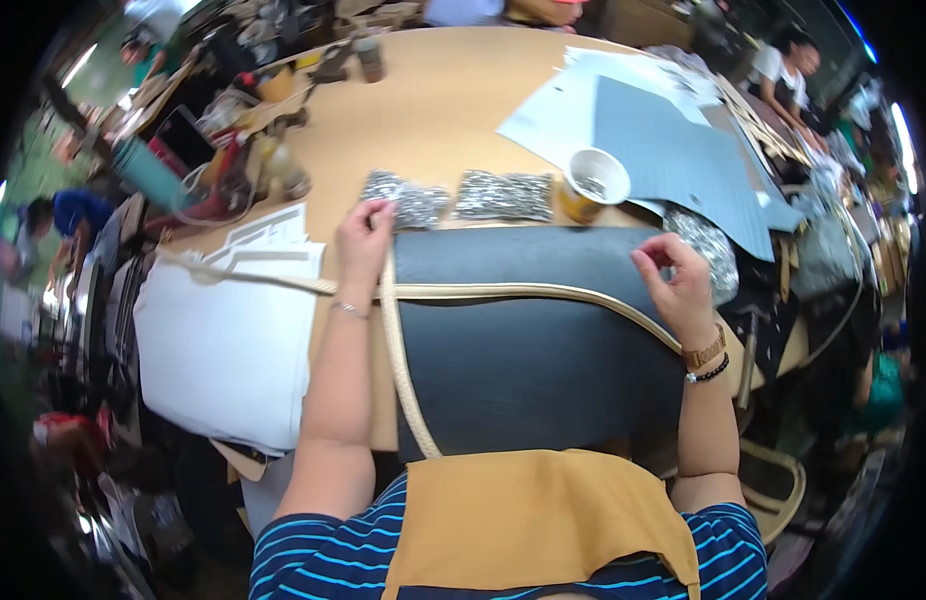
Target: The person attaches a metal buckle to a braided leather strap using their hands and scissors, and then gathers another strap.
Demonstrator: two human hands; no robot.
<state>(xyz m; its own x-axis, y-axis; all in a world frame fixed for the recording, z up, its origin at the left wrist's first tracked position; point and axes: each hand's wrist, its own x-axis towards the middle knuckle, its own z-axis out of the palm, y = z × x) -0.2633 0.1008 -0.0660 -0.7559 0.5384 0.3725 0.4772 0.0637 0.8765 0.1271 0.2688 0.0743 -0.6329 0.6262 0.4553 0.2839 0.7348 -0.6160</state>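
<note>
My left hand (365, 245) is closed, its thumb and fingertips pinching the upper end of a cream strap (398, 345). That strap curves down over the left edge of a black mat (543, 375) toward my tan apron (543, 520). A second long cream strap (503, 291) crosses the mat from the left and bends down under my right wrist. Above the mat's right side, my right hand (680, 285) is raised with thumb and fingers curled together; whatever they hold, if anything, is too small to make out.
Two clear packets of small silver pieces (503, 195) lie beyond the mat, beside a white cup (596, 175) with small pieces inside. White sheets (223, 350) are stacked at left, grey-blue sheets (663, 140) at far right. A hammer (750, 345) stands near the right edge. Other people work around.
</note>
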